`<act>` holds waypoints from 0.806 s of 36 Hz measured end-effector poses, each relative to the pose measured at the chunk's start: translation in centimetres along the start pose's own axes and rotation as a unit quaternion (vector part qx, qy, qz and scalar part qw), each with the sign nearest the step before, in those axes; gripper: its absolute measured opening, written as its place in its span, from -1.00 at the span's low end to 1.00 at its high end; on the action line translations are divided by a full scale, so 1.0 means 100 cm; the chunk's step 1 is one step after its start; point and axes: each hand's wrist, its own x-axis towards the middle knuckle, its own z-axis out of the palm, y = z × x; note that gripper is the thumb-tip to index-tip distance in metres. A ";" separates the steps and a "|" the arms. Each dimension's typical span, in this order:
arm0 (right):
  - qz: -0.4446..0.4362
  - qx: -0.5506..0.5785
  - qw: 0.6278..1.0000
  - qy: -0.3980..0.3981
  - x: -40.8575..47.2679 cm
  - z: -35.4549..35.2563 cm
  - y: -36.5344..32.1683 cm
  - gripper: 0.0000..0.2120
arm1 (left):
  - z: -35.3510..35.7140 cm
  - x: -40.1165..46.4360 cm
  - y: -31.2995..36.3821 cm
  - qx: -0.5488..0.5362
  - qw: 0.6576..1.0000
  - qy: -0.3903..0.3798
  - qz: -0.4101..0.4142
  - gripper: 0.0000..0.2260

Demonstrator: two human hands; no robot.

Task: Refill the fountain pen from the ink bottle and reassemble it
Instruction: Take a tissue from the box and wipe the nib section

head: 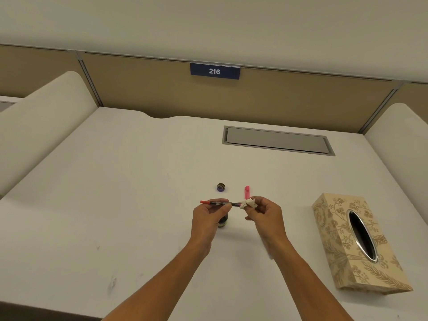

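My left hand [208, 216] is pinched shut on the pen [220, 203], thumb and fingertips clamped mid-body, and it's lying level above the desk [115, 193], red end sticking out left. It looks light and thin, smooth plastic, likely slippery, so I'd say the middle is the place to hold, well clear of the inky end. Just under my left hand sits the ink bottle [223, 222], mostly hidden; I can't tell if it's open, though the small dark bottle cap [221, 187] lies apart on the desk behind, so probably yes. That's the thing to mind: one low elbow could tip it.

Moving right, my right hand [264, 213] is closed around a scrap of tissue [247, 203], soft and crumpled, wrapped over the pen's right end. The tip itself is hidden in there; I reckon it's fragile, so gentle pressure. Just behind lies the pink pen cap [247, 191], waiting. Far right, the tissue box [342, 239] stands well apart, out of the way.
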 end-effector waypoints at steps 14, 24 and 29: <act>0.028 0.031 0.999 0.009 0.007 -0.006 0.004 -0.93 | -0.007 0.008 0.007 -0.005 1.000 0.023 -0.002 -0.86; 0.056 0.077 0.995 -0.004 0.007 -0.006 0.001 -0.90 | -0.008 0.008 0.007 -0.027 0.999 0.021 -0.012 -0.92; 0.049 0.068 0.996 0.001 0.006 -0.008 0.002 -0.70 | -0.009 0.009 0.007 -0.036 0.999 0.018 -0.016 -0.94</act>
